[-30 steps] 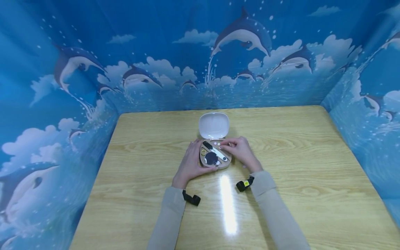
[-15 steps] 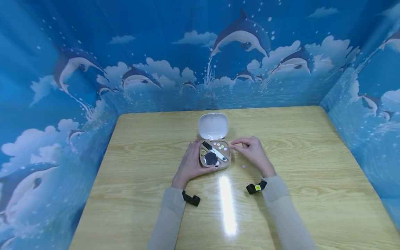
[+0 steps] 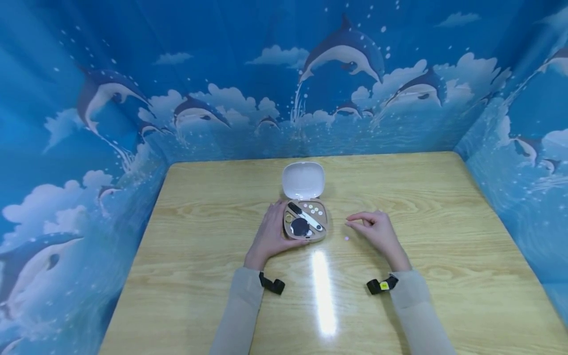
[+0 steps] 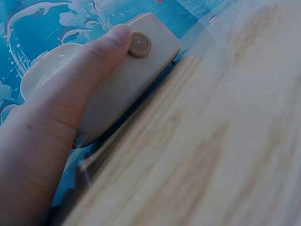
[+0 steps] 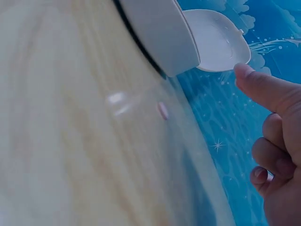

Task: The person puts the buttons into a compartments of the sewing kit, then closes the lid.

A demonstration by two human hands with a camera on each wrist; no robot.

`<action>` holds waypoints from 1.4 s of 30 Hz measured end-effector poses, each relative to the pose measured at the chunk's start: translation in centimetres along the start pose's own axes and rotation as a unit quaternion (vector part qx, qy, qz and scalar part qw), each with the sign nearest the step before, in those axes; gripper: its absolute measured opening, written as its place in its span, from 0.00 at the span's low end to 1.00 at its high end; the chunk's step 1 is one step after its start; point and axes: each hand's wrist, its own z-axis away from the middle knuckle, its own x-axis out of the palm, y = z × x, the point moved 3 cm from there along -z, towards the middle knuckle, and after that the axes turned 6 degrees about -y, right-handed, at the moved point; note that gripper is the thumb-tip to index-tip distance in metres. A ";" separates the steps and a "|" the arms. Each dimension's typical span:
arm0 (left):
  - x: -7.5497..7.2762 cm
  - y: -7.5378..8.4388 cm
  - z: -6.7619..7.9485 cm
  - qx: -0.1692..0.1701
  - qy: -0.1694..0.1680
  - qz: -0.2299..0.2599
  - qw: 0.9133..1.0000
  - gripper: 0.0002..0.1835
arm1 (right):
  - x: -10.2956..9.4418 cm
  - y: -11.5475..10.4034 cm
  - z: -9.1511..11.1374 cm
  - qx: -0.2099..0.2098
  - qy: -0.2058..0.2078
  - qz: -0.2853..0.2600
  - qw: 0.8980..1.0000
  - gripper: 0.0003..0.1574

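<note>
My left hand (image 3: 270, 231) grips a beige sewing box (image 3: 327, 217) by its left side, its thumb along the front. In the left wrist view the thumb tip lies at the round brown catch (image 4: 140, 44). The box's white lid (image 3: 303, 180) stands open at the back. Several pale buttons (image 3: 312, 211) lie in its right compartment. My right hand (image 3: 377, 231) hovers to the right of the box, thumb and index finger stretched out, the other fingers curled, nothing visible in it. Just left of and below its fingertips, a small pink button (image 3: 347, 238) lies on the table.
Also in the box are a white tool with a black end (image 3: 306, 217), a dark round piece (image 3: 300, 227) and a gold-coloured coil (image 3: 289, 217). The wooden table (image 3: 213, 197) backs onto a blue dolphin-print curtain (image 3: 222, 74).
My right hand has drawn back from the box's right compartment, rightward and toward me, uncovering the buttons there and the pink button on the table. The left hand keeps its grip.
</note>
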 end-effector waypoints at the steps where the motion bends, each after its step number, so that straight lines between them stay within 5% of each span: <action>1: 0.0 0.0 0.0 0.001 0.001 0.000 1.000 0.69 | 0.0 0.2 0.2 0.000 -0.001 -0.001 1.000 0.11; 11: -0.1 0.1 -0.1 0.009 0.006 0.005 1.000 0.69 | 0.7 2.1 1.9 -0.022 -0.016 0.012 1.000 0.10; 21: 0.0 -0.1 0.0 0.009 0.009 0.004 1.000 0.69 | 1.4 3.9 2.4 -0.145 -0.023 0.089 0.985 0.19; 27: 0.1 -0.1 0.2 0.006 0.009 0.006 1.000 0.69 | 1.6 3.9 2.3 -0.176 -0.002 0.105 0.979 0.17; 42: 0.0 -0.1 0.0 0.010 0.010 0.010 1.000 0.68 | 1.9 3.2 2.1 -0.188 0.031 0.132 0.973 0.11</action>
